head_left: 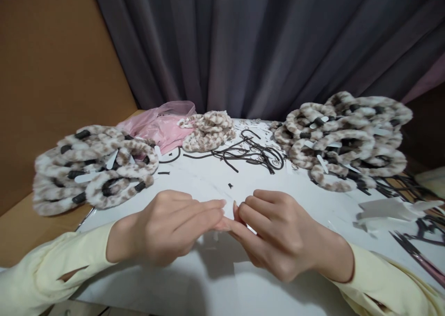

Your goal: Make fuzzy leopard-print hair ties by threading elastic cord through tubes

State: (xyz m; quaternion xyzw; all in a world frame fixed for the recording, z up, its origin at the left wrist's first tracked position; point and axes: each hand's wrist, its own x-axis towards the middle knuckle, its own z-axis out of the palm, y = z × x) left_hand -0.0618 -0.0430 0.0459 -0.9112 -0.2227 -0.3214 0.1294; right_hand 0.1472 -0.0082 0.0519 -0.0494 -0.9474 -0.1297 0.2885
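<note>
My left hand (174,225) and my right hand (278,230) meet above the near middle of the white table (194,181), fingertips nearly touching. Both have their fingers pinched together. A small pale bit shows under the fingertips, but most of whatever they hold is hidden. Beyond them, a tiny dark scrap (230,186) lies on the tabletop. Further back is a tangle of black cords (257,156). No furry ring is in either hand.
Spotted furry rings with black wraps and white tags are heaped at left (100,163) and right (347,140). A smaller furry bundle (208,133) lies beside a pink plastic bag (156,123). Scissors (422,258) and crumpled white paper (389,211) are at right. A dark curtain (243,47) hangs behind.
</note>
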